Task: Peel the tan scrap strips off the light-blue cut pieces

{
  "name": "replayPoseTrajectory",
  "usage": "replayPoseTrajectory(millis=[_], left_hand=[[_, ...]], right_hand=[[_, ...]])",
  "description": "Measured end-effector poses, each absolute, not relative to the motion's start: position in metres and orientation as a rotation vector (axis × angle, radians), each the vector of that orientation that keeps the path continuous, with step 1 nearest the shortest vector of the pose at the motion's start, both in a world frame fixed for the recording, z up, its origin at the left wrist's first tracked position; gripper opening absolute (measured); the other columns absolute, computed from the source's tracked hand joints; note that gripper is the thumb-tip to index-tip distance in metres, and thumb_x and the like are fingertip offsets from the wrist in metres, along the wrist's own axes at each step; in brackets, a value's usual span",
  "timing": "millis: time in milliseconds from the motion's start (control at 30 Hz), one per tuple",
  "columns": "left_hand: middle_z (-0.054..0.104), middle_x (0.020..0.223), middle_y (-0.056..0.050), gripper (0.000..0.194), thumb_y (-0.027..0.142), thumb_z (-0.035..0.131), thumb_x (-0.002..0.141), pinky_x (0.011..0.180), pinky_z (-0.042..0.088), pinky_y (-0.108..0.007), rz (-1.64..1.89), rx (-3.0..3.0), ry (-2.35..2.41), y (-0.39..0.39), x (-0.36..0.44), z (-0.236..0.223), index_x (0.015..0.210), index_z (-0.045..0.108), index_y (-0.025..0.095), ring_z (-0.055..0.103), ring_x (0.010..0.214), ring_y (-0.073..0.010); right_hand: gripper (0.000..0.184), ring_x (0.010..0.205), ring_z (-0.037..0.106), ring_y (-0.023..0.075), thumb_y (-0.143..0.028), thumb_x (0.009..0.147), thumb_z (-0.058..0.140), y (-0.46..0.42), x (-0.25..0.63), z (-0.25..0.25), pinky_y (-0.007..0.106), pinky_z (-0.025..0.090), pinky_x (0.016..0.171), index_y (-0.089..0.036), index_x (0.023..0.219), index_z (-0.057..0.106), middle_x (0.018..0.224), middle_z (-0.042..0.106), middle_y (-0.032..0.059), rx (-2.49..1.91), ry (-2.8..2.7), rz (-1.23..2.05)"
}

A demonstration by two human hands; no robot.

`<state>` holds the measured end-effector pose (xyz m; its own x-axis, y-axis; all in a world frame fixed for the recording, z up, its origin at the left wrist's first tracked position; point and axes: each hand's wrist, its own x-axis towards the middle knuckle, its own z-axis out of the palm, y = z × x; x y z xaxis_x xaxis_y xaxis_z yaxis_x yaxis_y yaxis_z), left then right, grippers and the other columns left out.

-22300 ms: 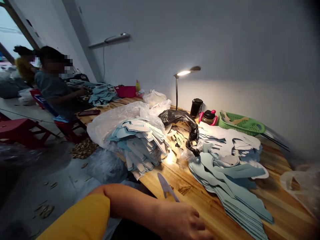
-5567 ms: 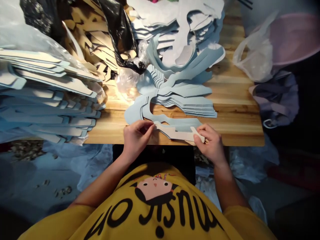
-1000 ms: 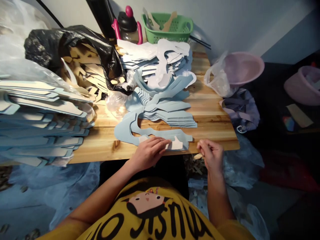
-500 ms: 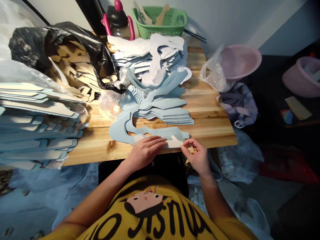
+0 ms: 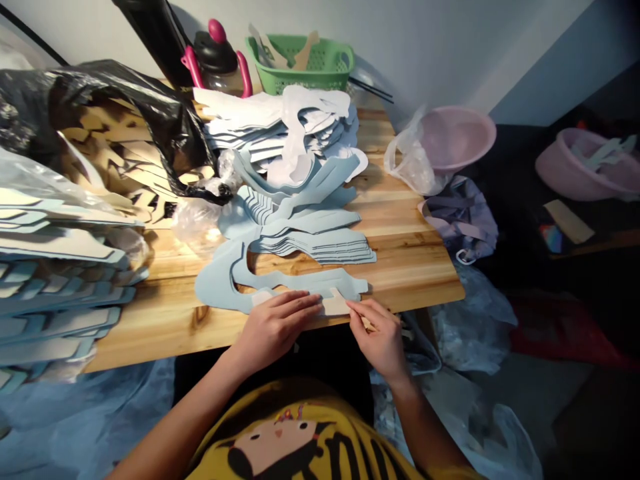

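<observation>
A light-blue curved cut-out (image 5: 215, 280) lies at the front edge of the wooden table, its two arms pointing right. Along its near arm sits a cream strip (image 5: 336, 306) with a small raised tab. My left hand (image 5: 280, 323) lies flat over the strip's middle, fingers stretched out together and pressing it down. At the strip's right end, the thumb and forefinger of my right hand (image 5: 377, 333) are pinched on it. A bit of tan material shows under those right fingers; what it is I cannot tell. Just behind lies a fanned stack of blue cut-outs (image 5: 325, 239).
White cut-outs (image 5: 250, 127) are piled at the back. A black bag (image 5: 185, 127) of tan pieces and layered cream-and-blue pieces (image 5: 60, 293) lie left. Behind stand a green basket (image 5: 305, 81) and pink-handled bottle (image 5: 217, 60). A pink basin (image 5: 460, 137) is right of the table.
The view has tilted and shifted, so the table sits lower and further left. My right fingers have moved slightly left at the strip's end. My left hand stays flat on it.
</observation>
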<state>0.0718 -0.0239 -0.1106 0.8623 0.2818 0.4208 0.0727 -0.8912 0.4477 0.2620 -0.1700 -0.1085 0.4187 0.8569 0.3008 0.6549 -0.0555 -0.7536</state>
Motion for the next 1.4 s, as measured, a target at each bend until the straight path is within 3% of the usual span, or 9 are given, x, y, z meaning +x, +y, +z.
replayPoseTrajectory(millis=[667,1000,1133,1200,1400], left_hand=[[0.070,0.126,-0.006,0.032,0.015,0.055,0.095,0.097,0.058,-0.038,0.673,2.647,0.267,-0.025,0.072,-0.115,0.124,0.066,0.021,0.065,0.116,-0.0230],[0.068,0.128,-0.008,0.031,0.013,0.053,0.094,0.097,0.058,-0.038,0.641,2.741,0.279,-0.029,0.072,-0.112,0.122,0.065,0.019,0.062,0.119,-0.0237],[0.056,0.142,-0.015,0.034,0.015,0.050,0.095,0.108,0.049,-0.050,0.541,2.825,0.276,-0.032,0.068,-0.112,0.127,0.062,0.018,0.053,0.131,-0.0296],[0.050,0.145,-0.017,0.035,0.019,0.052,0.096,0.105,0.049,-0.054,0.522,2.830,0.332,-0.034,0.067,-0.113,0.129,0.061,0.020,0.052,0.130,-0.0323],[0.061,0.125,-0.013,0.032,0.030,0.056,0.096,0.094,0.054,-0.040,0.626,2.726,0.404,-0.040,0.063,-0.110,0.127,0.060,0.023,0.058,0.108,-0.0242]], right_hand=[[0.031,0.078,0.069,0.0152,-0.010,0.092,0.053,-0.170,0.254,-0.112,0.025,0.055,0.078,-0.021,0.112,0.074,0.088,0.071,0.0061,-1.881,-1.345,0.099],[0.034,0.063,0.060,0.0103,-0.011,0.094,0.049,-0.176,0.258,-0.103,0.019,0.044,0.060,-0.021,0.113,0.076,0.075,0.064,0.0030,-2.065,-1.568,-0.067],[0.038,0.066,0.064,0.0121,-0.021,0.097,0.050,-0.160,0.257,-0.100,0.020,0.045,0.058,-0.025,0.132,0.065,0.088,0.068,0.0055,-2.107,-1.736,-0.043],[0.038,0.064,0.064,0.0128,-0.029,0.099,0.051,-0.154,0.257,-0.102,0.021,0.046,0.057,-0.027,0.135,0.062,0.087,0.068,0.0056,-2.139,-1.760,0.038],[0.027,0.090,0.070,0.0196,-0.028,0.101,0.049,-0.158,0.273,-0.085,0.029,0.058,0.078,-0.022,0.118,0.069,0.101,0.071,0.0098,-1.800,-1.385,0.206]])
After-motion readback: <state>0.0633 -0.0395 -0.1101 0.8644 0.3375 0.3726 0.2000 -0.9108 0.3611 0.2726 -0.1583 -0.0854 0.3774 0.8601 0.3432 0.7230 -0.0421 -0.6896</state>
